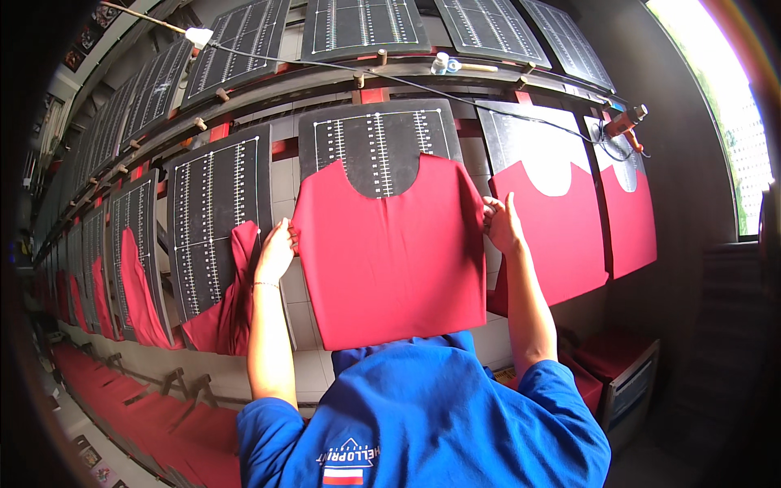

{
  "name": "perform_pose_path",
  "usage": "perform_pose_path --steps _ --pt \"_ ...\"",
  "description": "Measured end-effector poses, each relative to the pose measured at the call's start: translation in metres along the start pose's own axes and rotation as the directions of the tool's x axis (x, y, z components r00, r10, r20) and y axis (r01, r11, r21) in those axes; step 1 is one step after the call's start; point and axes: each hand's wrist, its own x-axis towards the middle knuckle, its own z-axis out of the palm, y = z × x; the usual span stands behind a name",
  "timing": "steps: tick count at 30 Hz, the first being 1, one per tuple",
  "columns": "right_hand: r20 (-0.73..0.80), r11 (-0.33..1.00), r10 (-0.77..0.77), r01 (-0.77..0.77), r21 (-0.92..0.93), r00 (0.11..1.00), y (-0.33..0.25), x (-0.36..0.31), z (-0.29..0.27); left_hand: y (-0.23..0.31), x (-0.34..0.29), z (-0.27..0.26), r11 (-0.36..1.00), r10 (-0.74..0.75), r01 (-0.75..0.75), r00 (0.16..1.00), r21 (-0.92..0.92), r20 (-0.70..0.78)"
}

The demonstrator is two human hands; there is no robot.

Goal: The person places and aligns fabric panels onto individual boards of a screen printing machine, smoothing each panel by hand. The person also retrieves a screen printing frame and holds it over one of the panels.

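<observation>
A red cut fabric panel (390, 260) with a scooped neckline lies over a black printing board (378, 134) marked with white ruler lines. My left hand (277, 249) is closed on the panel's left edge near the armhole. At the opposite armhole, my right hand (504, 224) grips the right edge, thumb pointing up and fingers curled. Between my hands the cloth is spread nearly flat, with faint creases down its middle. Its lower edge hangs over the board's near end, close to my blue shirt.
More red panels (553, 232) lie on boards to the right. On the left neighbouring board (215, 191), red cloth (224, 317) is bunched. A heat gun (625, 122) with a black cable rests at the far right. A small bottle (440, 63) stands on the central rail.
</observation>
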Motion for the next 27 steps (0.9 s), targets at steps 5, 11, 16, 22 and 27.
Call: perform_pose_path --steps 5,11,16,22,27 --pt "0.008 0.999 -0.045 0.045 -0.025 0.999 0.003 0.006 -0.022 0.018 -0.011 0.004 0.999 0.038 -0.038 0.999 -0.039 -0.008" --pt "-0.043 0.998 -0.065 0.063 -0.031 0.997 -0.002 -0.003 -0.015 0.036 -0.020 0.017 0.995 0.072 -0.072 0.997 -0.066 -0.010" --pt "-0.001 0.996 -0.090 0.090 0.000 0.996 -0.006 0.001 -0.029 0.033 -0.016 0.014 0.986 0.095 -0.092 0.995 -0.137 0.010" --pt "-0.063 0.995 -0.100 0.101 0.012 0.993 -0.014 -0.006 -0.016 0.010 -0.015 0.005 0.979 0.148 -0.142 0.988 -0.147 0.034" --pt "-0.106 0.979 -0.189 0.179 -0.096 0.976 -0.002 -0.015 -0.021 -0.019 -0.014 0.012 0.977 0.206 -0.207 0.978 -0.054 -0.036"
